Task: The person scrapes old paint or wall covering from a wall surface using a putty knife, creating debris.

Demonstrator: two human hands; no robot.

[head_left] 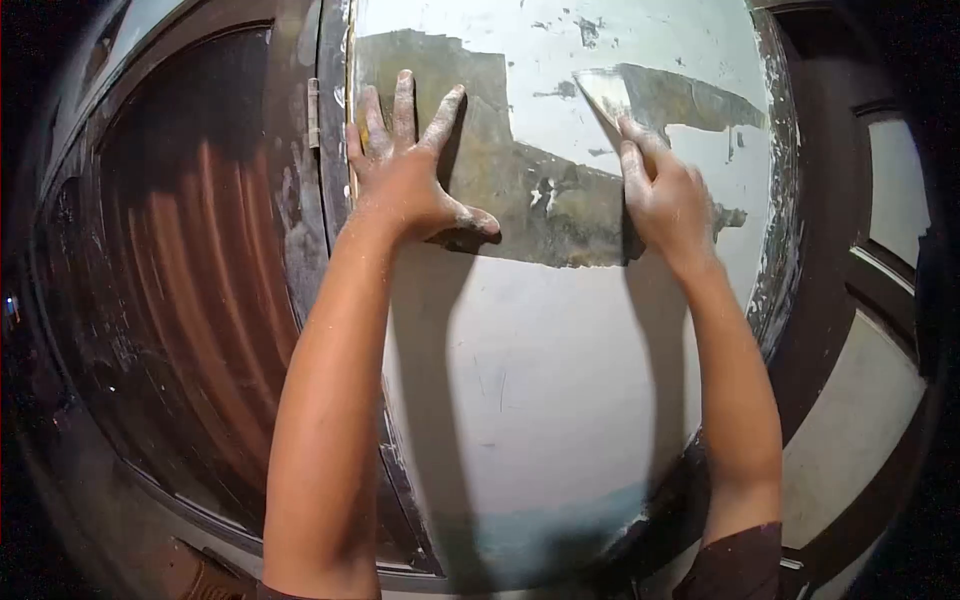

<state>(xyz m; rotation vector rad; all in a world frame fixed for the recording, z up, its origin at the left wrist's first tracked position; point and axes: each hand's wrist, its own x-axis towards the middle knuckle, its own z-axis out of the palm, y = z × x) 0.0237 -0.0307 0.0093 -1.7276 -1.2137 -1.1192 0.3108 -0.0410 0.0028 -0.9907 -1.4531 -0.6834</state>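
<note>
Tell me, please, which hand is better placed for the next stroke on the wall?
Right: the right hand holds the scraper, blade on the wall; the left hand lies flat on it, empty.

No readable text, labels, numbers or signs appear anywhere.

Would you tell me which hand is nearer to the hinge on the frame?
Left. The left hand is spread flat on the wall just right of the hinge; the right hand, gripping a scraper, is much farther to the right.
</note>
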